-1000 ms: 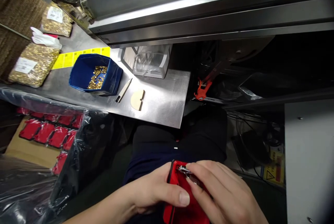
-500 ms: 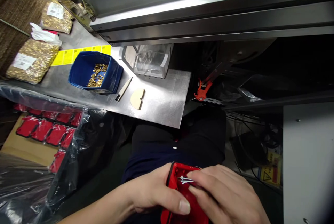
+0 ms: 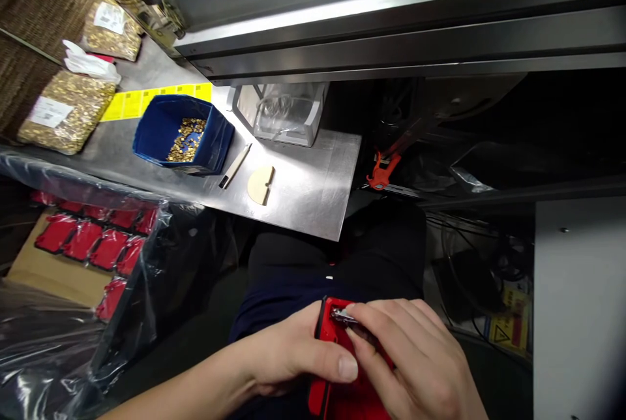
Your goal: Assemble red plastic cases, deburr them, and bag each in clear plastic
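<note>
At the bottom of the view, over my lap, my left hand (image 3: 298, 355) is wrapped round a red plastic housing (image 3: 319, 396) with a black edge, its thumb lying over the rim. My right hand (image 3: 415, 348) pinches a small shiny metal tool (image 3: 344, 317) with a darker rear part between thumb and forefinger. That metal end reaches into the housing's upper corner; what it touches there is too small to tell. Part of the housing's hollow is hidden behind my right hand.
On the steel bench (image 3: 313, 198) stand a blue bin (image 3: 151, 136) with small brass pieces, a white pen-like tool (image 3: 235, 165), a cream half-disc (image 3: 260, 185) and a clear-fronted tray (image 3: 288, 123). Bags of brass parts (image 3: 73, 110) lie left, above a plastic-lined box of red parts (image 3: 110, 247).
My right hand has shifted slightly up and left, bringing the metal tool into the housing's upper corner. The housing has risen a little. The whole view has shifted slightly.
</note>
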Demonstrator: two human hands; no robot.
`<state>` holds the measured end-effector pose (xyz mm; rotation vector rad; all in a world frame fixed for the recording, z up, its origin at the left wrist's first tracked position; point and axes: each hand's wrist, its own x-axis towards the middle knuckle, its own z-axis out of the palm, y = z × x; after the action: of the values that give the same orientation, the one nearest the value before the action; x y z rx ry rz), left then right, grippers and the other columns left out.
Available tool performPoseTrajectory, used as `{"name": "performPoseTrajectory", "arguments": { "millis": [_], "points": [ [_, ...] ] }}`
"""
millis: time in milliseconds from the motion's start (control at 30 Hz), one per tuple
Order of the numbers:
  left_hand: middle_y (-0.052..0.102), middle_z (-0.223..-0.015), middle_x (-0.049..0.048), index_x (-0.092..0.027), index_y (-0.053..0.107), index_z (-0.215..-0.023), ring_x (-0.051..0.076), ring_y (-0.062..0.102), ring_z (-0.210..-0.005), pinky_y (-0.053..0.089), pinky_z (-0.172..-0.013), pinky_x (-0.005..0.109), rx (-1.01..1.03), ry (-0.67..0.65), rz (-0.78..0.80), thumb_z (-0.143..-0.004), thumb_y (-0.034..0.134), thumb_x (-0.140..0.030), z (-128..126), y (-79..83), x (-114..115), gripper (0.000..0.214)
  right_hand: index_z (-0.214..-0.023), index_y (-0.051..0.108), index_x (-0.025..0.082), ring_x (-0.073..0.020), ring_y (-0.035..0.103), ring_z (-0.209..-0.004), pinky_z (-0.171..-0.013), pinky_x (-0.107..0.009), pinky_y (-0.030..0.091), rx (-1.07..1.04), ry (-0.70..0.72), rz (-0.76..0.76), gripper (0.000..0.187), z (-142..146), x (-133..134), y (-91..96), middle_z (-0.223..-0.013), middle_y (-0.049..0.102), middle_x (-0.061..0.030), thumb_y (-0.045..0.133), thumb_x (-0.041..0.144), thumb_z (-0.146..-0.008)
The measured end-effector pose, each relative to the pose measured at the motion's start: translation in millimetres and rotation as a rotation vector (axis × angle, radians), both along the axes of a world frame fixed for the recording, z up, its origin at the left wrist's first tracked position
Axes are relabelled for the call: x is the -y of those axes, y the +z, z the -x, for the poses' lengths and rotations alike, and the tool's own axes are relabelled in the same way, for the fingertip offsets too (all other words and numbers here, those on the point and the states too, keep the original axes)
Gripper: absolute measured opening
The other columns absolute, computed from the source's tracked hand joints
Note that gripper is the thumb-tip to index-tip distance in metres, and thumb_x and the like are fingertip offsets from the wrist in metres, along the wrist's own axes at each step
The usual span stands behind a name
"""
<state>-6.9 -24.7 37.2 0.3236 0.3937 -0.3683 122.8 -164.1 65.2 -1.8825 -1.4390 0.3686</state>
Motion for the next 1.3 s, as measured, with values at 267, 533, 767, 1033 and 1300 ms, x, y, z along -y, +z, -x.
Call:
{"name": "performPoseTrajectory", "arguments": {
  "millis": [267, 533, 767, 1033, 1300],
  "points": [
    [0.067, -0.086, 0.0034, -0.012, 0.073, -0.094, 0.013, 0.061, -0.076, 0.052, -0.08, 0.022, -0.071, -0.046, 0.024, -0.067, 0.09, -0.03, 7.6, -5.3, 2.8, 0.037, -0.114, 0.069, 0.005, -0.0226, 0.072, -0.086, -0.076, -0.035, 0.055, 0.135, 0.127, -0.053, 0.022, -6.2, 0.7, -0.8, -0.095, 0.076, -0.0126, 0.054, 0.009, -0.098],
    [0.074, -0.091, 0.0112, -0.008, 0.075, -0.104, 0.016, 0.067, -0.075, 0.053, -0.067, 0.02, -0.087, -0.028, 0.128, -0.06, 0.091, -0.024, 14.7, -11.9, 4.0, 0.049, -0.117, 0.072, 0.027, -0.0117, 0.073, -0.078, -0.074, -0.015, 0.058, -0.148, -0.494, 0.106, 0.022, -28.4, 14.2, -7.6, -0.097, 0.077, 0.002, 0.07, 0.033, -0.097],
    [0.075, -0.094, 0.0098, -0.01, 0.076, -0.102, 0.015, 0.068, -0.074, 0.057, -0.068, 0.022, -0.07, -0.035, 0.166, -0.064, 0.093, -0.032, 11.7, -12.1, 1.7, 0.047, -0.112, 0.067, 0.02, -0.013, 0.068, -0.08, -0.072, -0.023, 0.056, -0.193, -0.011, 0.118, 0.015, -23.9, 3.8, 3.4, -0.096, 0.071, -0.0018, 0.063, 0.017, -0.097],
    [0.076, -0.094, 0.0112, -0.01, 0.076, -0.102, 0.017, 0.071, -0.075, 0.056, -0.066, 0.021, -0.027, 0.009, 0.157, -0.069, 0.09, -0.031, 9.8, -10.0, 3.3, 0.042, -0.114, 0.066, 0.011, -0.0177, 0.066, -0.079, -0.074, -0.032, 0.053, -0.014, 0.239, 0.079, 0.019, -23.5, -4.0, 10.2, -0.088, 0.07, -0.0062, 0.053, 0.009, -0.1],
    [0.075, -0.09, 0.0086, -0.01, 0.076, -0.096, 0.017, 0.072, -0.079, 0.058, -0.071, 0.023, 0.003, -0.008, 0.153, -0.069, 0.09, -0.028, 10.8, -11.5, 3.3, 0.036, -0.114, 0.067, 0.008, -0.0192, 0.071, -0.081, -0.074, -0.032, 0.056, 0.09, 0.228, 0.032, 0.019, -17.9, -5.6, 7.9, -0.088, 0.073, -0.0085, 0.053, 0.01, -0.101]
  ]
}}
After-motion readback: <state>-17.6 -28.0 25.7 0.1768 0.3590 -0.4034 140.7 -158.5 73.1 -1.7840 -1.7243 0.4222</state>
